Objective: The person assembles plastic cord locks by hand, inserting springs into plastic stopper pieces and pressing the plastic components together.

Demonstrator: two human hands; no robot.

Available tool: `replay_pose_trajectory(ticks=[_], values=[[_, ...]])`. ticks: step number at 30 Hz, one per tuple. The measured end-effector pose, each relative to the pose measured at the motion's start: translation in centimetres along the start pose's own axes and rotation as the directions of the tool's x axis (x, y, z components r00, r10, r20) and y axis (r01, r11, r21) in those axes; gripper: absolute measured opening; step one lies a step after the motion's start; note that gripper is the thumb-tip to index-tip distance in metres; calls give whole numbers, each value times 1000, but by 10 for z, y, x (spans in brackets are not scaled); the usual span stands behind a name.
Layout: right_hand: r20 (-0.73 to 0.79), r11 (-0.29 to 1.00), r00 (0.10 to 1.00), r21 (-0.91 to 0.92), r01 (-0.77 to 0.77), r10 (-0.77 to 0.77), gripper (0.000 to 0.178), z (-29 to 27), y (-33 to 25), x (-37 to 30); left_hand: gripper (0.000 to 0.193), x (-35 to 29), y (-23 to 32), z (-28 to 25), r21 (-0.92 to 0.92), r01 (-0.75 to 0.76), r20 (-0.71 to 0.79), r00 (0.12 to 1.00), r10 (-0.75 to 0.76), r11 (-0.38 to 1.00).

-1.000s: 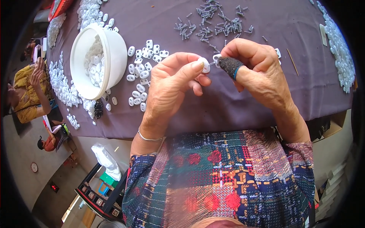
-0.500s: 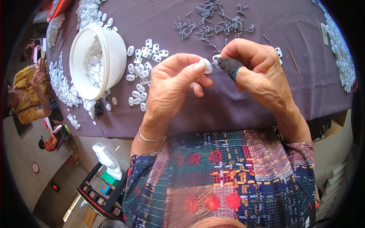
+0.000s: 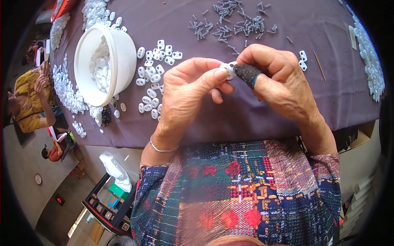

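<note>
Above the near side of the cloth, my left hand (image 3: 184,88) pinches a white oval cord lock shell (image 3: 226,70) between thumb and fingers. Meeting it from the right, my right hand (image 3: 279,76) grips a small white cord lock insert (image 3: 232,64), mostly hidden by my fingers. A dark fabric cover (image 3: 246,74) wraps my right thumb. The two parts touch; no spring shows between them now. Left of my hands lie loose oval shells (image 3: 150,100) and inserts with holes (image 3: 160,53). Beyond my hands is a scattered pile of small metal springs (image 3: 249,26).
A white tub (image 3: 125,61) of white parts lies tilted at left, beside heaps of parts (image 3: 67,92). On the right are two cord locks (image 3: 303,61), a thin stick (image 3: 319,65) and another white heap (image 3: 367,57). A person in yellow (image 3: 35,98) sits far left.
My hands have come together, bringing the insert up against the shell. The spring that showed between them is now out of sight.
</note>
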State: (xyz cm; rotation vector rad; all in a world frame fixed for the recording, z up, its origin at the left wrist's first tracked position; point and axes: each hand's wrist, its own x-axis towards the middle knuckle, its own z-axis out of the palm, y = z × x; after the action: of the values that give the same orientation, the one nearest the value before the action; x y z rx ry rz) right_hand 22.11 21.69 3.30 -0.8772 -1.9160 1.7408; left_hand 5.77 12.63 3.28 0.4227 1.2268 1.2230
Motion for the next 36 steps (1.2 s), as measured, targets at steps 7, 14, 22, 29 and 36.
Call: replay_pose_trajectory(ticks=[7,14,22,29,36], values=[[39,1000,999,16,-27,26,9,-1,0,3,17,-1,-1,1,32,-58,-34,998,59,998],[90,983,987,111,-145,135,10,0,0,3,16,-3,-7,2,56,-116,-62,991,119,992],[91,991,991,90,-103,94,12,-1,4,4,16,-3,-10,5,27,-134,-66,989,136,991],[144,985,982,102,-138,123,11,-3,4,7,15,-2,-10,5,59,-121,-86,988,126,991],[145,974,977,142,-175,154,11,-1,0,7,15,0,-11,4,46,-152,-72,985,156,987]])
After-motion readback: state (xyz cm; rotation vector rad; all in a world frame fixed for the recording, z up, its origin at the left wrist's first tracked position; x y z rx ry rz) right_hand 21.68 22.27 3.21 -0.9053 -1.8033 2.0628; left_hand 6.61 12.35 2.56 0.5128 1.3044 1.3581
